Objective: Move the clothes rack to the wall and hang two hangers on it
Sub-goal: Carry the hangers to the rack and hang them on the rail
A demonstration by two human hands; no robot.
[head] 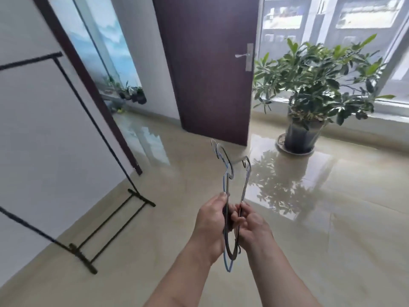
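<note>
A black metal clothes rack (pixel 93 120) stands against the white wall on the left, its top bar bare and its feet on the tiled floor. In front of me I hold a bunch of thin wire hangers (pixel 228 173), hooks pointing up and away. My left hand (pixel 212 220) grips the left side of the bunch. My right hand (pixel 252 224) pinches one hanger (pixel 246 180) on the right, slightly apart from the others. Both hands are to the right of the rack, well away from it.
A dark brown door (pixel 210 69) stands open ahead. A large potted plant (pixel 309 96) sits on the glossy floor by the windows at right. Small pots (pixel 135 95) line a sill beyond the doorway at left.
</note>
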